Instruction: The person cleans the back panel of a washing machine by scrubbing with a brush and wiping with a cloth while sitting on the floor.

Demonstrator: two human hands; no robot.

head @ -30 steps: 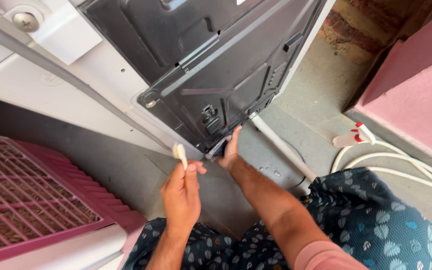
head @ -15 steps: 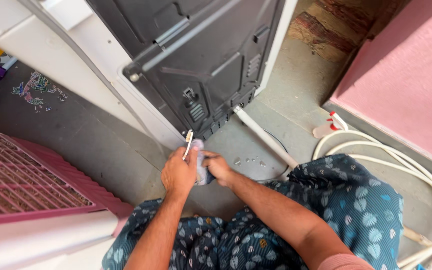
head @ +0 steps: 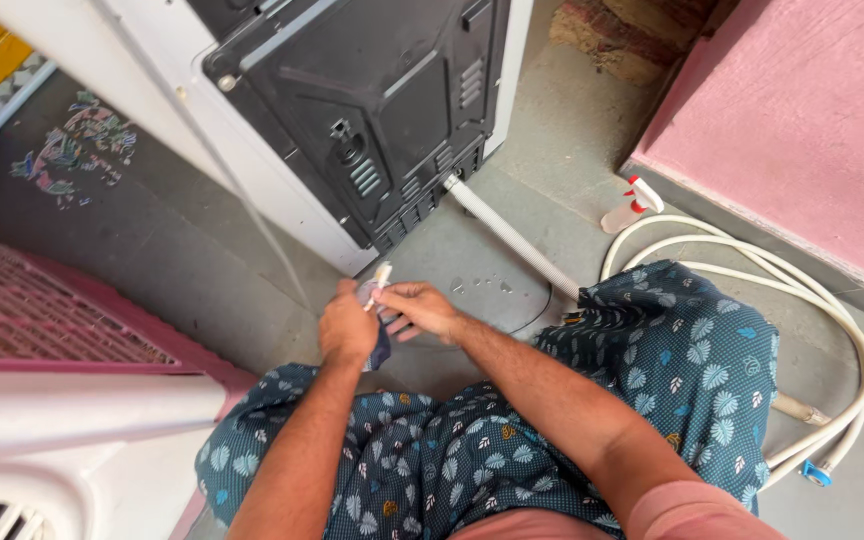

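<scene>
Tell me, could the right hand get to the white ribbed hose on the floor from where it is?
Probably yes. The right hand is busy with a small part held by the left hand, but the ribbed hose lies just beyond it on bare floor, with nothing between.

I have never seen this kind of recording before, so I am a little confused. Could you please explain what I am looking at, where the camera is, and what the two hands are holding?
The camera sits on a person's head and looks down, so you see their own arms and lap in blue leaf-patterned cloth. The left hand holds a small cream-coloured stick-like tool, together with a small dark piece that I cannot identify. The right hand touches the same spot. Ahead, on the grey concrete floor, a white appliance with a dark grey plastic back panel lies tilted. A white ribbed drain hose leaves it. To the right lie coiled white hoses and a small clear spray bottle with a red and white head. On the left is a pink plastic grille.
</scene>
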